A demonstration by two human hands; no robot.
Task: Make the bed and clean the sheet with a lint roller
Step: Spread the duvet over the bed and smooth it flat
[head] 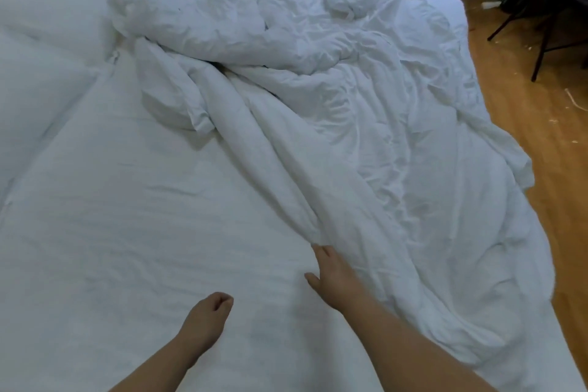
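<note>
A rumpled white duvet [334, 105] lies heaped across the bed's far and right side, over a white sheet [143, 216]. The right hand [331, 280] reaches forward, fingers straight, touching the duvet's near fold. The left hand [210, 312] hovers loosely fisted, holding nothing.

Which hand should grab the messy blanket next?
The right hand, probably. Its fingers already touch the blanket edge, while the left hand is curled over the bare sheet.
</note>
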